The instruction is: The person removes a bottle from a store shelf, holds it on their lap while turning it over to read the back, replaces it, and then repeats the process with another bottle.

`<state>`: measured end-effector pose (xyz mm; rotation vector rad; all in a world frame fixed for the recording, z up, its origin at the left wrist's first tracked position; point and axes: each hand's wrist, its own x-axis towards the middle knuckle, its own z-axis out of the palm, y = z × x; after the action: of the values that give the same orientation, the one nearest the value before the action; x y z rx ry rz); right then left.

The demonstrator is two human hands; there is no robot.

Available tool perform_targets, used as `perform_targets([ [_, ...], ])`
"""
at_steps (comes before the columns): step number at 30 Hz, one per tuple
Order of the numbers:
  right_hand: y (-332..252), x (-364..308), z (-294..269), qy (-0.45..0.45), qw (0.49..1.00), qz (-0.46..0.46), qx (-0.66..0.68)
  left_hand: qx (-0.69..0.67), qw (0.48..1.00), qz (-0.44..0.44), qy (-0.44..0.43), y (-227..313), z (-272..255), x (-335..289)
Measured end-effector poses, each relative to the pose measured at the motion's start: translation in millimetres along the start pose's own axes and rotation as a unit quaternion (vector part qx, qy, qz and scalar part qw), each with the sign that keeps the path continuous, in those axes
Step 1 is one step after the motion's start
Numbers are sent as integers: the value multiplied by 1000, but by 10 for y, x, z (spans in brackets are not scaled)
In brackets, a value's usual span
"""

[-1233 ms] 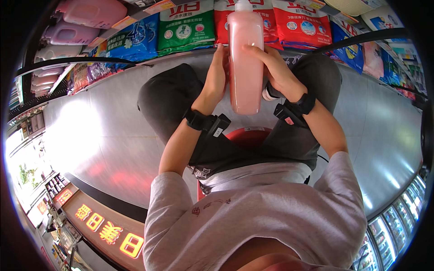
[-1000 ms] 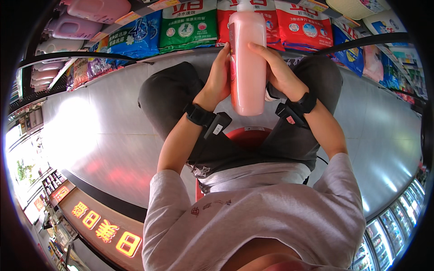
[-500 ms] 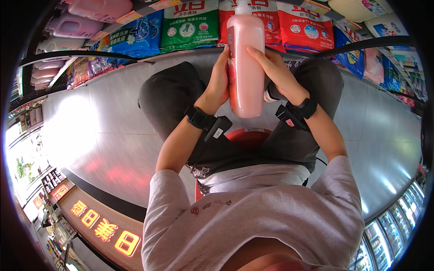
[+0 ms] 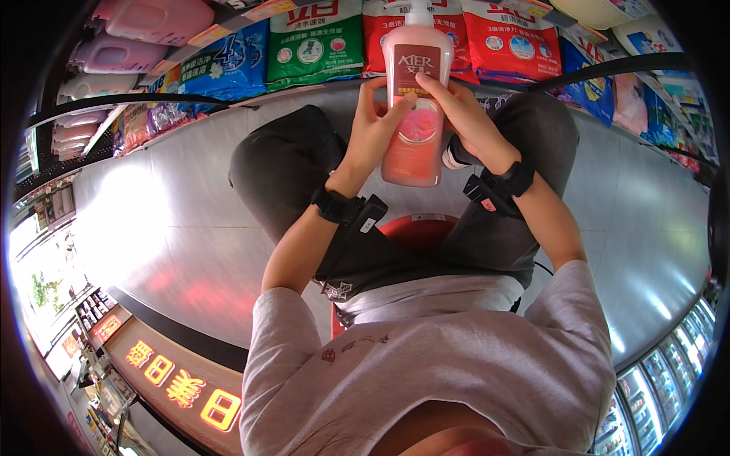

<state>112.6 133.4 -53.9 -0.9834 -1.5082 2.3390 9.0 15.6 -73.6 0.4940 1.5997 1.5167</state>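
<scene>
A pink pump bottle (image 4: 414,156) with a pale pump top stands upright between my hands, its printed label with a pink flower picture facing me. My left hand (image 4: 374,121) grips its left side, the thumb across the label and the other fingers partly hidden behind. From the right side my right hand (image 4: 464,114) holds it too, thumb laid on the upper label. Both hands are closed on the bottle, above the gap between my bent knees.
Beyond the bottle, a low shelf carries a green bag (image 4: 314,45), red bags (image 4: 513,45) and a blue bag (image 4: 228,61). Pink jugs (image 4: 156,21) line the upper left. I sit on a red stool (image 4: 418,234) over grey tiles. Glass-door coolers (image 4: 646,395) stand at lower right.
The bottle has turned about its upright axis, so its label faces me instead of the plain side. My left thumb has come round onto the front.
</scene>
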Motion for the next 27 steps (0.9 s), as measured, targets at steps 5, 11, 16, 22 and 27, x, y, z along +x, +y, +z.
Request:
perform_targets([
  [5, -26, -9, -8, 2, 997, 12, 77, 29, 999, 29, -8, 30, 20, -1],
  [11, -44, -39, -16, -31, 997, -34, 62, -7, 998, 50, -29, 77, 13, 1],
  [16, -23, -31, -21, -41, 993, -108, 9, 12, 994, 107, -24, 130, 1, -20],
  [22, -87, -60, -20, -59, 989, -135, 8, 22, 989, 143, -37, 176, -16, -32],
  [27, -34, -43, -36, -56, 993, -105, -3, 60, 988, 142, 6, 86, -43, -1],
])
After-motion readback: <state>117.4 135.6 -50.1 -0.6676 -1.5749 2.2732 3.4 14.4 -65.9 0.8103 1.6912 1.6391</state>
